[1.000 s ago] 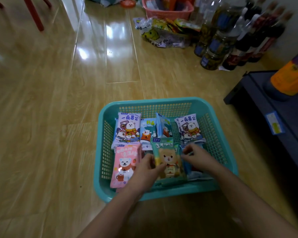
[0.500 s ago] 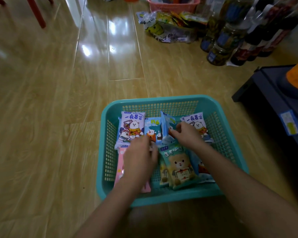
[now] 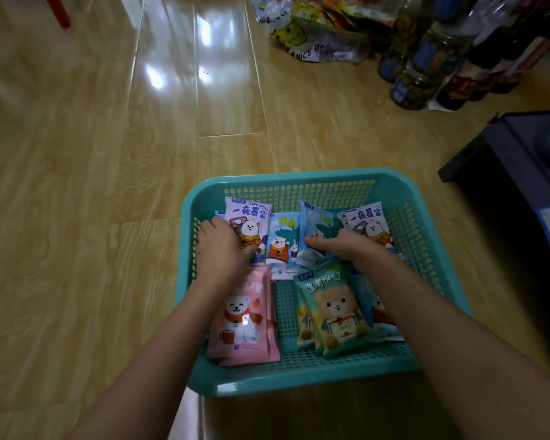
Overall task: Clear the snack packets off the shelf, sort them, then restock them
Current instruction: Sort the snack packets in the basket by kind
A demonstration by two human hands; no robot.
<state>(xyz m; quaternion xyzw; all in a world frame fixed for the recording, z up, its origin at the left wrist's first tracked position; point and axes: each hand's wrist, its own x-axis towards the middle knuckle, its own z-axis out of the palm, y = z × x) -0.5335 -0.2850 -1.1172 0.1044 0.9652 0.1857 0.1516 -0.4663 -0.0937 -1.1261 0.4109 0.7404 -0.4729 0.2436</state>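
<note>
A teal mesh basket [image 3: 299,182] sits on the wooden floor and holds several cartoon-bear packets. My left hand [image 3: 219,249] is closed around the lower edge of a lilac packet [image 3: 251,219] at the back left. My right hand [image 3: 346,246] grips a light blue packet [image 3: 316,220] standing on edge at the back middle. Between them lies a blue bear-and-rabbit packet [image 3: 281,246]. A second lilac packet [image 3: 370,223] leans at the back right. In front lie a pink packet [image 3: 245,315] and a green teddy packet [image 3: 334,309].
A clear bag of snacks [image 3: 311,36] and a group of dark bottles and jars [image 3: 442,58] stand on the floor at the back right. A dark low shelf [image 3: 515,166] is on the right. A red chair leg [image 3: 59,11] shows at top left.
Both hands have moved from the front packets to the back row. The left hand went to the lilac packet, the right to the blue upright one. The green packet now lies flat.
</note>
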